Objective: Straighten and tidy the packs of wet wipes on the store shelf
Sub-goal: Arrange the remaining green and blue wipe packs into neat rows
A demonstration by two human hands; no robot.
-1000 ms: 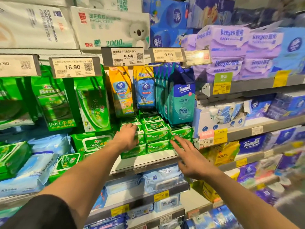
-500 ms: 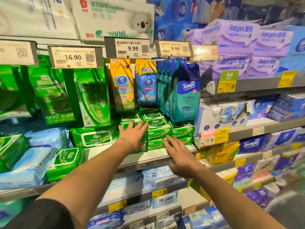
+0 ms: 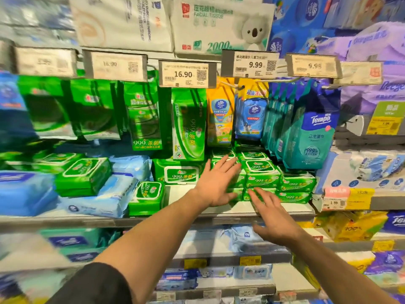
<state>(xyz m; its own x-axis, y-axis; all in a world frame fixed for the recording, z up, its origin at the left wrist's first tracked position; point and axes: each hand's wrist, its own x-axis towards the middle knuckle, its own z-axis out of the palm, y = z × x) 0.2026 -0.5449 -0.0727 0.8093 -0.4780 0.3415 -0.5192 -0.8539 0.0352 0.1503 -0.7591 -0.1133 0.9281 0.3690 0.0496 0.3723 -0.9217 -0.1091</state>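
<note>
**Green wipe packs, middle shelf: squaring the stack**

Green small packs [image 3: 262, 172] sit in a stepped stack on the white shelf [image 3: 291, 208], under the hanging Tempo pouches [image 3: 311, 139]. Stack rows are uneven; front faces do not line up.

Left hand [image 3: 215, 185]: fingers straight and spread, palm laid against the left face of the stack, fingertips on its top rear packs. Holds nothing.

Right hand [image 3: 275, 220]: fingers straight and apart, also holding nothing. Its fingertips lie at the bottom front row of the stack; contact cannot be confirmed.

Judgement: the step in hand is closing both hands in on the stack to push it square, left side and front. Next move likely needs the right palm flat on the front faces and an even press from both sides, kept low so the soft packs slide and do not buckle or tip.

Further left, larger green packs [image 3: 83, 176] and pale blue packs [image 3: 103, 198] lie tilted and overlapping on the same shelf, well apart from both hands; one green pack [image 3: 149, 197] leans at the edge. Not yet tidied.
</note>
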